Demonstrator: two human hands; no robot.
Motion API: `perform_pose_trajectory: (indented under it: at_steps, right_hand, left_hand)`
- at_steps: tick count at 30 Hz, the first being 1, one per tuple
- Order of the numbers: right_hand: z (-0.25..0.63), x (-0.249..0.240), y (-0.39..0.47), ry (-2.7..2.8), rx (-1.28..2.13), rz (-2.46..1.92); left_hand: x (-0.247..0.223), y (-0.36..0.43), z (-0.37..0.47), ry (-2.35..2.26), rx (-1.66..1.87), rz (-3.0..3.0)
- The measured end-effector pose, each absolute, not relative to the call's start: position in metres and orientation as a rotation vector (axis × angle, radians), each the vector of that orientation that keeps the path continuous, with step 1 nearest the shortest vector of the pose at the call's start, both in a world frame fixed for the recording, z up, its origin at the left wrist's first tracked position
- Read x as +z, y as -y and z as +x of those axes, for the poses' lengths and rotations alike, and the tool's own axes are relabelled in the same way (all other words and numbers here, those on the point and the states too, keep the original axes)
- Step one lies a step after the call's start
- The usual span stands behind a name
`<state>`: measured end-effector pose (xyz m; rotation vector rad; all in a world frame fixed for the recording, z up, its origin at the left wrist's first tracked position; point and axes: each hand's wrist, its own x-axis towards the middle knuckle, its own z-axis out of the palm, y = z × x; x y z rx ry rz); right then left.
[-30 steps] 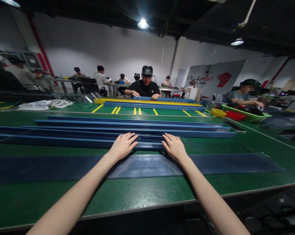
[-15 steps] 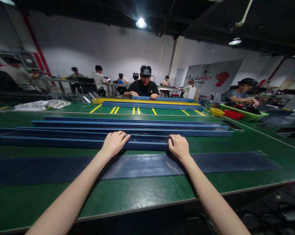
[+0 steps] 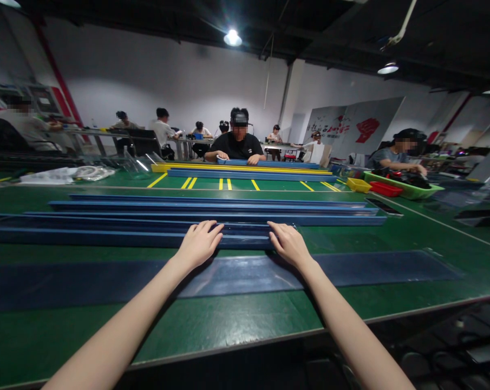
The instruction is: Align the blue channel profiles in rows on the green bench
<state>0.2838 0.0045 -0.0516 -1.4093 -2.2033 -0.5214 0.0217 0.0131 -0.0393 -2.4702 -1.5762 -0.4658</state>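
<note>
A long blue channel strip lies across the green table. My left hand rests on it near the middle, fingers over its far side and slightly apart. My right hand touches its right end, fingers stretched out with small gaps between them. Behind lie more blue strips side by side. Nearer to me a flat dark blue sheet lies under a clear film, partly beneath my forearms.
Across the table a person touches blue strips beside a yellow strip. At the right are a phone, a yellow tray, a red tray and a green basket. Clear plastic lies at the back left.
My hands have moved closer together, the left to the right and the right to the left. The fingers of my right hand are straighter and more spread.
</note>
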Motion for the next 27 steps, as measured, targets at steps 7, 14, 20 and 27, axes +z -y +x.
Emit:
perform_pose_trajectory:
  at_steps: [7, 14, 20, 27]
  right_hand:
    - [0.293, -0.051, -0.009, 1.987, -0.614, -1.539]
    - [0.301, -0.052, -0.011, 1.865, -0.605, -1.679]
    - [0.298, -0.051, -0.009, 1.942, -0.604, -1.794]
    - [0.285, -0.05, -0.003, 2.096, -0.654, -1.617]
  left_hand:
    - [-0.029, -0.016, 0.012, 1.709, -0.344, -2.486]
    - [-0.025, -0.02, 0.001, 1.835, -0.347, -2.461]
    - [-0.023, -0.018, 0.004, 1.801, -0.363, -2.371]
    - [-0.029, -0.015, 0.013, 1.662, -0.439, -2.413]
